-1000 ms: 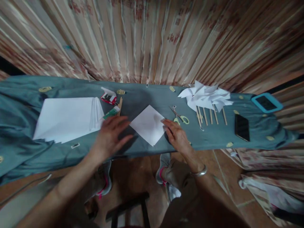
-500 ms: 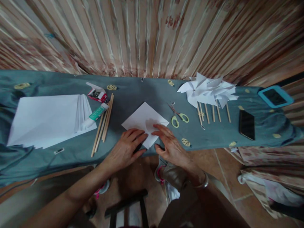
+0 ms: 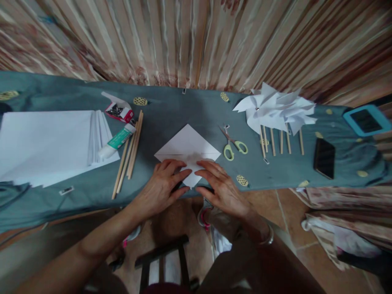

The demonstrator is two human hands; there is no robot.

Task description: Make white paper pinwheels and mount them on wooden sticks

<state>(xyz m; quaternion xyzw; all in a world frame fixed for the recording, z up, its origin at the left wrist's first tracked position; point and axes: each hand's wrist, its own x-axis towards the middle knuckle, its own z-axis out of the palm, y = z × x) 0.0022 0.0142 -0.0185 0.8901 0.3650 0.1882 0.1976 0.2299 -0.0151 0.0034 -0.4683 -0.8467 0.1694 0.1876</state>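
Observation:
A square sheet of white paper lies turned like a diamond on the cloth, one corner towards me. A straight line, which looks like a crease or fold edge, crosses it from side corner to side corner. My left hand rests on its lower left part, fingers stretched out and apart. On the lower right part lies my right hand, its fingers also spread. The fingertips of both hands come close together near the sheet's near corner. Just right of the paper are scissors with green handles, blades apart.
On the left lie a stack of white paper, a glue stick, wooden sticks and an open red box of small metal pins. Paper pinwheels on sticks, a black phone and a blue-framed device are right.
The line across the paper now shows along nearly its full width. My fingers have shifted slightly on the lower part of the sheet. The whole view has moved a little.

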